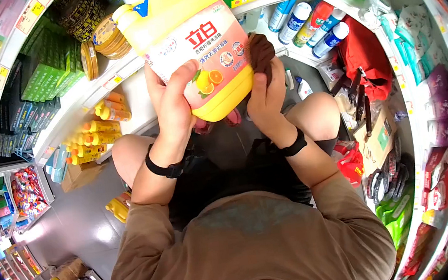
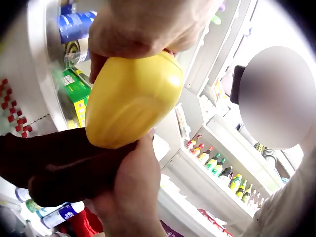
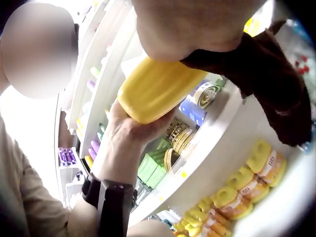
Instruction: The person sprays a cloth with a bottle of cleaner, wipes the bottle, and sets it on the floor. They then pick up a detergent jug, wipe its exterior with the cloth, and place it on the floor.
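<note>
A large yellow jug of dish soap (image 1: 223,39) with a pink and white label is held up, tilted, before the person's chest. The left hand (image 1: 171,99) grips its lower left side, thumb across the label. A dark brown cloth (image 1: 261,54) is bunched in the right hand (image 1: 267,101), against the jug's right edge. From the left wrist view, the jug's smooth yellow base (image 2: 136,101) shows, with the cloth (image 2: 74,168) hanging beside it. The right wrist view shows the left hand (image 3: 136,123) under the jug (image 3: 160,91); the cloth covers part of the right fingers.
Curved white shelves surround the person, bearing green boxes (image 1: 48,72), round tins (image 1: 108,36) and spray cans (image 1: 296,22). Yellow bottles (image 1: 92,136) stand lower left. At right lie a red bag (image 1: 365,61) and a cardboard box (image 1: 378,140). The person's knees are below the hands.
</note>
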{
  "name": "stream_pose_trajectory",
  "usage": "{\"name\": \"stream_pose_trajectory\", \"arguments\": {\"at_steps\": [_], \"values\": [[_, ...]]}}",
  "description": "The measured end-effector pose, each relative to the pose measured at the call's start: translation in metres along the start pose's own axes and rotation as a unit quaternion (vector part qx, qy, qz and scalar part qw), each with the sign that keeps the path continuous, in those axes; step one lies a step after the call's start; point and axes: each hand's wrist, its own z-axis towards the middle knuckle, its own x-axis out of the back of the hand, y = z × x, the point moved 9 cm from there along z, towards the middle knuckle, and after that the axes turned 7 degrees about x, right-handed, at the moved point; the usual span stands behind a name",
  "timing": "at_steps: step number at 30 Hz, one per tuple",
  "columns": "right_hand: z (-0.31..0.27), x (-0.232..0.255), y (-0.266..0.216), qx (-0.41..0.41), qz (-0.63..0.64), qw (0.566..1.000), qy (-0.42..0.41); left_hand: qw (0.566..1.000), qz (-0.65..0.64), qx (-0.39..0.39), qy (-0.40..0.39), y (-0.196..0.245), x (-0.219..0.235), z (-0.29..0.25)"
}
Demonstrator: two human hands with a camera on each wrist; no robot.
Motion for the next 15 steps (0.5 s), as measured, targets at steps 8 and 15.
{"name": "stream_pose_trajectory", "arguments": {"at_steps": [8,15], "values": [[-0.043,-0.024,-0.061,0.187,-0.114,0.969,-0.112,0.994,0.091,-0.054,0.035,-0.006,0.005,-0.007],[-0.037,-0.032,-0.066,0.235,-0.096,0.96,-0.12,0.998,0.031,-0.014,0.05,-0.006,-0.015,-0.02]]}}
